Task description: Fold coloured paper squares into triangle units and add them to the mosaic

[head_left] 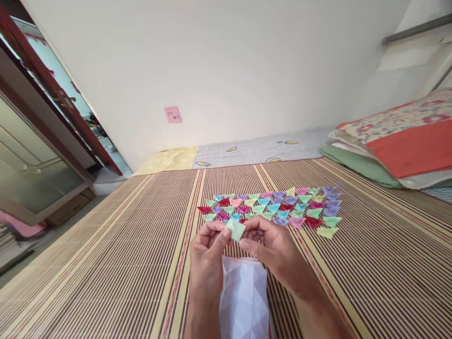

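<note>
Left hand [206,249] pinched one green paper [237,230]; right hand [275,245], grip unclear, partly hid thirty-plus folded pieces [273,208] toward the mat's [141,235] far edge.

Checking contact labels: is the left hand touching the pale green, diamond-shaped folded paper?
Touching. The head view shows the left hand with its thumb lying over the left edge of the pale green folded paper.
</note>
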The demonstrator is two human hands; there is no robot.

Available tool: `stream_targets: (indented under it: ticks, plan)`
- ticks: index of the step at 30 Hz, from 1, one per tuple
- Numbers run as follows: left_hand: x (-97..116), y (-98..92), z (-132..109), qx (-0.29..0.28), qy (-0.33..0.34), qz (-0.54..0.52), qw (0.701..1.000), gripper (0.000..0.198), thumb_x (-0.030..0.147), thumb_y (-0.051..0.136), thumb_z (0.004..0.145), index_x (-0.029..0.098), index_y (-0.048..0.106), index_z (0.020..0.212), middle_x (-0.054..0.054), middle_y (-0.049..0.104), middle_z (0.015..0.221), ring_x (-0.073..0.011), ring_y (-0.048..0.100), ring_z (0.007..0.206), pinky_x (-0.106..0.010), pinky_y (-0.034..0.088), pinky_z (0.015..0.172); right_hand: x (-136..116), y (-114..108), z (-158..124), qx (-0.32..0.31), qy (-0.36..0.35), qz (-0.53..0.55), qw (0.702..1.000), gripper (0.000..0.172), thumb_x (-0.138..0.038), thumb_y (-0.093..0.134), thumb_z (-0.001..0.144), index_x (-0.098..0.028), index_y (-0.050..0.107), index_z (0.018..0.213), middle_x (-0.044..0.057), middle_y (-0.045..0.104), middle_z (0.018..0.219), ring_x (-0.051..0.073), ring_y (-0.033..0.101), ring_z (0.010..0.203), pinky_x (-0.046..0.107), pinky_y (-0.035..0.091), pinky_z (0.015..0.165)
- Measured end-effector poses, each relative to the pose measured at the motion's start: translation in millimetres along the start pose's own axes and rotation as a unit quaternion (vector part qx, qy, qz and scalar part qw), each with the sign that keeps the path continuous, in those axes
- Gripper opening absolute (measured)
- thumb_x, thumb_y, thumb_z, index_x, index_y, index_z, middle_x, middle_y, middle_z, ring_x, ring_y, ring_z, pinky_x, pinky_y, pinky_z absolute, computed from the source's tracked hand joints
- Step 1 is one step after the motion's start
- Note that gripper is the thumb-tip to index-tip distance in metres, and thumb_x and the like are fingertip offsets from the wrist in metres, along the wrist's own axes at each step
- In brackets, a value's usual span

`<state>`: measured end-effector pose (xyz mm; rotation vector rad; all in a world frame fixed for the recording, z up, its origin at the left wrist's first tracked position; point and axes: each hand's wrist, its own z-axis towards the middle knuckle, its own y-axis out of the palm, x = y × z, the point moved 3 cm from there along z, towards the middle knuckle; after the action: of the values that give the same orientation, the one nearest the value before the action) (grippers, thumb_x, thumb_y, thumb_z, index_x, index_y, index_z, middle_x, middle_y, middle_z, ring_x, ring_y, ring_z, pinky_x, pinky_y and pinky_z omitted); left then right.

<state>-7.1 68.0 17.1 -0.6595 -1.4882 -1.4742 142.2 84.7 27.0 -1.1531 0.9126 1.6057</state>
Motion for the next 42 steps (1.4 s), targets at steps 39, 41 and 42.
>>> stream_targets:
  ticks: [39, 41, 42]
  plan:
    - [11.7, -6.8, -13.9, 0.003, 0.146, 0.182, 0.972, 0.003, 0.025, 0.081, 0.087, 0.023, 0.083, 0.086, -0.004, 0.078, 0.092, -0.02, 0.072, 0.097, -0.028, 0.058, 0.088, -10.0, 17.0, -9.1, 0.127, -0.147, -0.042, 0.98, 0.009, -0.021, 0.07, 0.094, -0.023, 0.072, 0.086, 0.0, 0.069, 0.088, 0.016, 0.068, 0.089, 0.028, 0.056, 0.08]
    - [10.7, -6.3, -15.0, 0.014, 0.133, 0.171, 0.976, 0.002, 0.025, 0.083, 0.085, 0.023, 0.082, 0.085, -0.004, 0.078, 0.09, -0.0182, 0.072, 0.093, -0.026, 0.058, 0.086, -8.2, 18.6, -9.1, 0.129, -0.135, -0.018, 0.982, 0.01, -0.021, 0.069, 0.094, -0.023, 0.07, 0.084, 0.0, 0.068, 0.088, 0.016, 0.068, 0.09, 0.028, 0.056, 0.08]
    - [10.4, -5.6, -15.4, 0.022, 0.126, 0.162, 0.978, 0.002, 0.024, 0.084, 0.084, 0.023, 0.082, 0.084, -0.003, 0.078, 0.089, -0.0172, 0.072, 0.09, -0.025, 0.058, 0.084, -7.7, 19.4, -9.2, 0.13, -0.132, -0.01, 0.983, 0.01, -0.021, 0.069, 0.094, -0.023, 0.07, 0.084, 0.0, 0.068, 0.089, 0.016, 0.067, 0.09, 0.027, 0.056, 0.08]
